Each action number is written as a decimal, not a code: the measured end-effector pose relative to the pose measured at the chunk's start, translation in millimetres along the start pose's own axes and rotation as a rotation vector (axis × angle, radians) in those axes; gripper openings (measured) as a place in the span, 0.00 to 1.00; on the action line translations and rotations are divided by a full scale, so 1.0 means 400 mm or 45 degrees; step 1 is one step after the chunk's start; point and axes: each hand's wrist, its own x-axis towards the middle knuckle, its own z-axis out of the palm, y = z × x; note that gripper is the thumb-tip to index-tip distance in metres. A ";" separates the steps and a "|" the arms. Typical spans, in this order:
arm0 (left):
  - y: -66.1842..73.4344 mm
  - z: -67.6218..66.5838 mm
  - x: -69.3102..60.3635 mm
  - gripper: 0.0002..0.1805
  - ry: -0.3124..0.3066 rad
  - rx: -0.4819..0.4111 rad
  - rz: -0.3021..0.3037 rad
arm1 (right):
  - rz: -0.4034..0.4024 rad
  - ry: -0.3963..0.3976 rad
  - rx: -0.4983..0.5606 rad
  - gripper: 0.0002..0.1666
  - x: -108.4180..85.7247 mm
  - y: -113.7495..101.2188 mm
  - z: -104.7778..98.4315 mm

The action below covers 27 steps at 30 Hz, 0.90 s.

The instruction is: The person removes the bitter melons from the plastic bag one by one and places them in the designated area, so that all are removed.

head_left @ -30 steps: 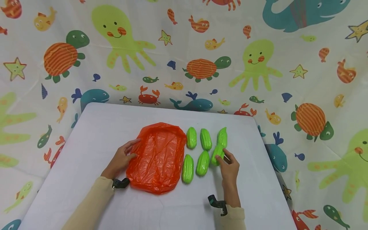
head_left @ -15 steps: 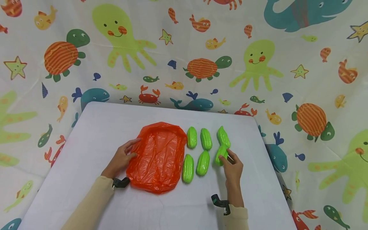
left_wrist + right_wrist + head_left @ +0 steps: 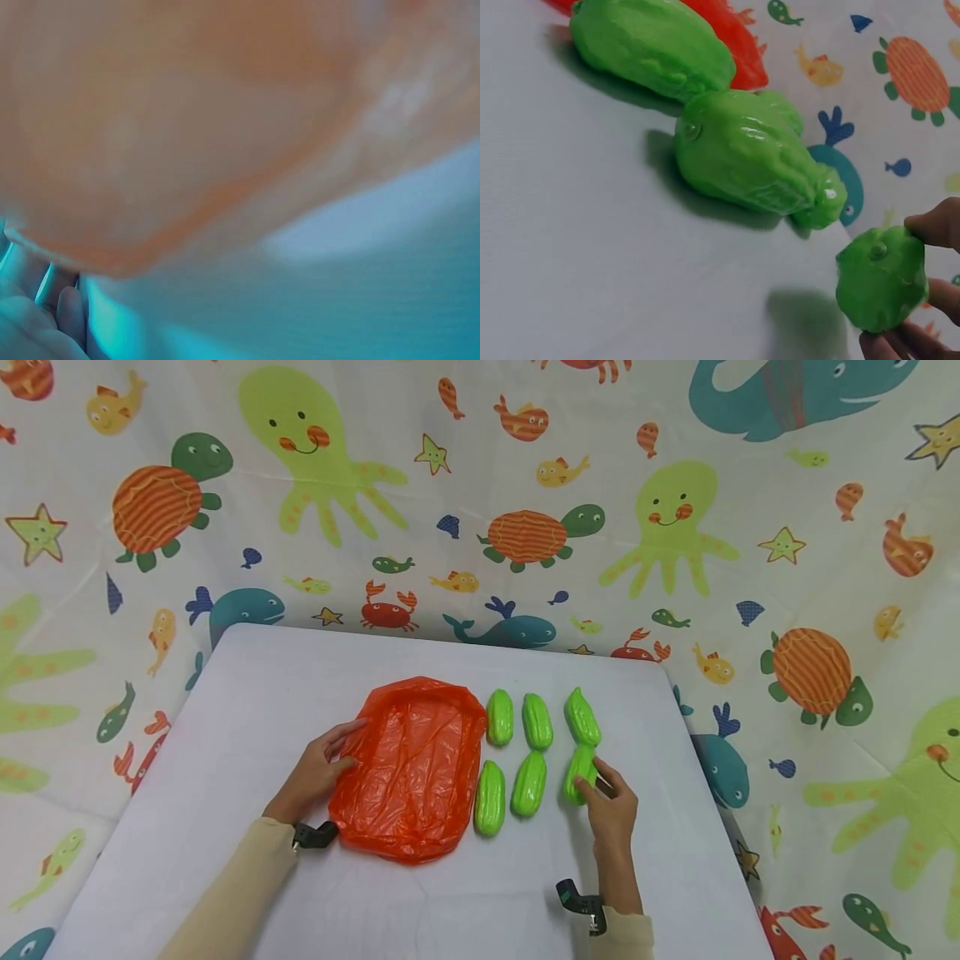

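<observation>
A red plastic bag (image 3: 412, 768) lies spread out on the table, its rim raised. My left hand (image 3: 318, 777) holds its left edge with thumb and fingers; in the left wrist view the bag (image 3: 187, 135) hides some fingertips. My right hand (image 3: 611, 797) grips a bumpy green bitter melon (image 3: 580, 772) between thumb and fingers. In the right wrist view this melon (image 3: 881, 277) is seen end-on, its shadow apart from it. Just beyond it lies another bitter melon (image 3: 582, 718). Several more, such as the near left one (image 3: 490, 799), lie between bag and right hand in two rows.
The white table (image 3: 300, 902) ends at a back edge, with a sea-animal patterned cloth (image 3: 465, 468) hanging behind and at both sides. A black wrist camera (image 3: 581, 902) sits on the right wrist, another camera (image 3: 315, 837) on the left.
My right hand has shifted right and a little nearer with the bitter melon. The far right melon has turned, its near end swinging right. My left hand and the bag have stayed put.
</observation>
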 end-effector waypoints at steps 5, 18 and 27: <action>0.001 0.000 0.002 0.36 -0.003 -0.002 0.000 | 0.013 -0.022 -0.011 0.33 -0.010 0.016 -0.004; 0.008 0.001 0.002 0.36 0.013 -0.001 -0.010 | -0.007 -0.007 -0.014 0.32 -0.017 0.027 0.001; 0.031 -0.007 -0.010 0.32 0.227 0.290 0.089 | -0.226 0.047 -0.225 0.32 -0.010 -0.002 -0.001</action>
